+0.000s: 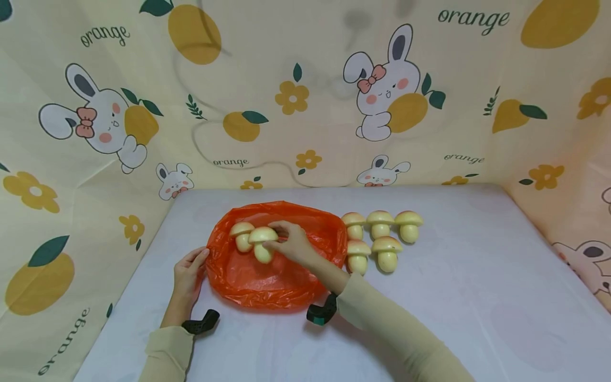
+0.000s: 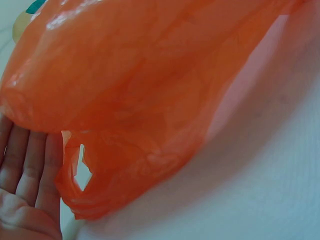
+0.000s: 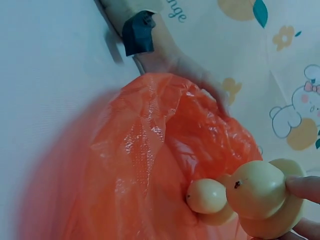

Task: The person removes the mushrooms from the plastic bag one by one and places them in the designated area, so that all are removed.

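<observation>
A mushroom [image 1: 263, 246] is over an open orange bag [image 1: 274, 301], beside a second mushroom [image 1: 242, 239], its long axis running roughly front to back, cap away from the person, stem toward them. The right hand [image 1: 295, 245] pinches it from the side; the left hand [image 1: 188, 269] touches the bag's rim, fingers straight (whether its thumb grips, one cannot tell).

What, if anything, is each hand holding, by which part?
Right hand: pale-yellow mushroom-shaped object, by its cap's edge. Left hand: touches crinkled orange-red plastic bag at its rim; grip can't be told.
</observation>
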`<state>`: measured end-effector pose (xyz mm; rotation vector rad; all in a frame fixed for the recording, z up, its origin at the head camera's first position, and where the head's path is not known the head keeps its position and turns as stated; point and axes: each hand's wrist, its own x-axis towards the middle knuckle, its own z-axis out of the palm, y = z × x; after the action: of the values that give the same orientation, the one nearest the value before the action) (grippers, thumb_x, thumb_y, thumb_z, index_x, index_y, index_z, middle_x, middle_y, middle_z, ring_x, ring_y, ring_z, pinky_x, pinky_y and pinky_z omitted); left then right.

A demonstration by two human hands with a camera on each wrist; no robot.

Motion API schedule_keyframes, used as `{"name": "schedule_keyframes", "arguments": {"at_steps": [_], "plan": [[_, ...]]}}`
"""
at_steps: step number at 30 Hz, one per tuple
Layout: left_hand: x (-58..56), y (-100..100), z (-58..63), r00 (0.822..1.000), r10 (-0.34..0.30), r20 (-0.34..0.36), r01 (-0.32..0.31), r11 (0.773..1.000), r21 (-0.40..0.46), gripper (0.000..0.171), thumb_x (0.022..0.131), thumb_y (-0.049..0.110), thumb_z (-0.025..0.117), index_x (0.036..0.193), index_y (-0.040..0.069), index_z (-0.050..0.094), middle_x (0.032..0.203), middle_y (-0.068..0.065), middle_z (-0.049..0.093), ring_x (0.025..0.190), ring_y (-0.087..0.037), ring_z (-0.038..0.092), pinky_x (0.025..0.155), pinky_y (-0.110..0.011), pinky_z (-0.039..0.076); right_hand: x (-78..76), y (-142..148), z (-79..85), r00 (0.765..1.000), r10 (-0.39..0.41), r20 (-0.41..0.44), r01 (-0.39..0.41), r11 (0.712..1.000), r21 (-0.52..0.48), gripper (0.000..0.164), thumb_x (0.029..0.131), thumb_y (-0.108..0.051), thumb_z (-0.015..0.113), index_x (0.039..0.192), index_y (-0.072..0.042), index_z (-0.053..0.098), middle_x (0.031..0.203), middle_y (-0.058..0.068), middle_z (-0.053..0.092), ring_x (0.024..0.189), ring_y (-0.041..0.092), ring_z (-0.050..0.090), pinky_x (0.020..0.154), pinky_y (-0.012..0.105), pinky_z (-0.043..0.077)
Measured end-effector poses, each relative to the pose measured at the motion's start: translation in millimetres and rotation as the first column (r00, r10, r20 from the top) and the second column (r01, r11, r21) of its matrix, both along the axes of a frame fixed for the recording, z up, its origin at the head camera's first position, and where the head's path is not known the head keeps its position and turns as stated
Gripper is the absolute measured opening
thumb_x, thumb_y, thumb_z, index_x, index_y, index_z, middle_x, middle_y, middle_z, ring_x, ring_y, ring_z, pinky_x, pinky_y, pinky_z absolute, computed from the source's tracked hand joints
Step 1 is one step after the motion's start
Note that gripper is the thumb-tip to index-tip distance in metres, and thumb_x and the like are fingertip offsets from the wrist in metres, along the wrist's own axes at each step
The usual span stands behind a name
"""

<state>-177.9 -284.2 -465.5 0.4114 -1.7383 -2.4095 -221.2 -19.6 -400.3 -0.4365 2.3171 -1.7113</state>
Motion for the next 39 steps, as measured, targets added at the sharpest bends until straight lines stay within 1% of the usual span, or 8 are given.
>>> {"name": "schedule_keyframes", "arguments": {"at_steps": [9,13,16,20,24,28,34,39], "plan": [[1.1,0.1,-2.4,0.999,0.002,-0.033,-0.002,1.000,0.000,0.024,0.093,0.011,0.061,0.080,0.025,0.075,0.077,0.013,0.072,0.070,0.000,0.064,0.067,-0.013,0.055,7.9,9.5,-0.6,1.000,0.025,0.005,-0.025,1.000,-0.014,0.047,0.085,-0.015,0.073,0.128,-0.003,0.057,0.131,0.015,0.062,0.121,0.030,0.060,0.099,0.039,0.053],[1.3,-0.2,-2.3,0.999,-0.001,-0.038,0.001,1.000,0.001,0.024,0.093,0.011,0.061,0.080,0.025,0.075,0.077,0.013,0.072,0.070,0.000,0.063,0.067,-0.012,0.055,12.3,15.7,0.8,0.999,0.051,-0.016,-0.052,0.999,-0.018,0.048,0.085,-0.014,0.073,0.128,-0.001,0.057,0.131,0.016,0.062,0.122,0.031,0.060,0.101,0.041,0.052],[1.5,-0.4,-2.0,1.000,0.000,-0.030,-0.001,1.000,-0.003,0.023,0.093,0.012,0.061,0.080,0.025,0.075,0.077,0.014,0.072,0.069,0.000,0.063,0.066,-0.012,0.054,16.9,21.2,1.1,0.997,0.071,-0.032,-0.071,0.997,-0.017,0.048,0.086,-0.013,0.072,0.129,0.001,0.056,0.131,0.018,0.061,0.122,0.033,0.060,0.101,0.041,0.052],[1.9,-0.9,-2.0,1.000,-0.001,-0.027,0.001,1.000,-0.006,0.023,0.093,0.012,0.062,0.080,0.025,0.075,0.078,0.014,0.072,0.069,0.000,0.063,0.067,-0.012,0.054,23.2,29.3,1.2,0.996,0.080,-0.035,-0.081,0.997,-0.015,0.048,0.086,-0.014,0.072,0.128,0.001,0.056,0.131,0.018,0.061,0.122,0.033,0.060,0.102,0.041,0.052],[2.1,-1.7,-2.1,1.000,-0.001,-0.028,0.001,1.000,-0.006,0.022,0.093,0.012,0.062,0.081,0.025,0.075,0.079,0.014,0.072,0.071,0.000,0.063,0.069,-0.012,0.055,26.0,37.2,-1.4,0.995,0.082,-0.056,-0.083,0.996,-0.014,0.046,0.086,-0.014,0.072,0.127,0.001,0.057,0.130,0.019,0.062,0.121,0.034,0.060,0.101,0.044,0.051],[1.5,-1.7,-2.2,1.000,0.004,-0.023,-0.004,1.000,-0.008,0.023,0.093,0.012,0.062,0.081,0.025,0.075,0.079,0.014,0.072,0.071,0.000,0.063,0.069,-0.012,0.055,28.2,44.8,-2.0,0.995,0.085,-0.052,-0.086,0.996,-0.016,0.048,0.086,-0.014,0.072,0.129,0.001,0.056,0.132,0.020,0.061,0.122,0.035,0.059,0.102,0.048,0.050],[0.4,-0.4,-0.9,1.000,0.006,-0.007,-0.006,1.000,0.003,0.022,0.093,0.012,0.062,0.080,0.025,0.075,0.079,0.013,0.072,0.071,-0.001,0.063,0.069,-0.012,0.055,32.2,57.3,-3.4,0.995,0.069,-0.071,-0.071,0.997,-0.024,0.048,0.085,-0.010,0.072,0.129,0.002,0.056,0.130,0.020,0.061,0.120,0.035,0.061,0.100,0.046,0.052],[0.4,0.8,1.0,1.000,0.009,0.003,-0.009,1.000,0.008,0.022,0.093,0.012,0.062,0.080,0.025,0.075,0.079,0.013,0.072,0.071,-0.001,0.063,0.070,-0.012,0.055,35.9,67.2,-1.5,0.996,0.061,-0.059,-0.064,0.997,-0.046,0.048,0.085,-0.010,0.072,0.130,0.000,0.056,0.131,0.020,0.061,0.120,0.035,0.061,0.100,0.046,0.052]]}}
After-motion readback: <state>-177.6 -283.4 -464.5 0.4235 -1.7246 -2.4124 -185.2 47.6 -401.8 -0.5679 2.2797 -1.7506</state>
